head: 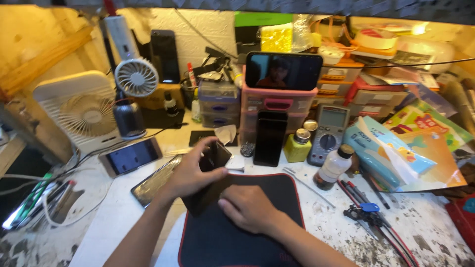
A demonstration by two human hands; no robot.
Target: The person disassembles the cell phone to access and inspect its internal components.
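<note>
The left hand (190,173) is gripping a dark, glossy phone (210,175), fingers curling over its upper end near a small square piece lifted at the top; what that piece is cannot be told. The phone is lying tilted, its lower part resting on the black mat (247,237). The right hand (247,207) is pressing flat on the mat just beside the phone's lower edge, fingers bent, grasping nothing that shows.

The mat is a soft-looking black rectangle with a thin red border, lying on a white, scuffed and chipped surface (123,217). Just left of the hands, two more phones are lying face up: a dark one (154,182) with a reflective screen and a rose-gold one (129,156) farther left. Behind the hands a black slab-shaped phone (269,138) is leaning upright against pink plastic drawers (277,104), with another phone (283,70) sitting on top, its screen lit. To the right are standing a squat yellow bottle (297,146), a grey multimeter (329,134) and a small clear bottle (332,168) with a black cap. Red and black probes (368,210) are lying near the right edge. Two round-grilled white fans (86,111) are standing at the left.
</note>
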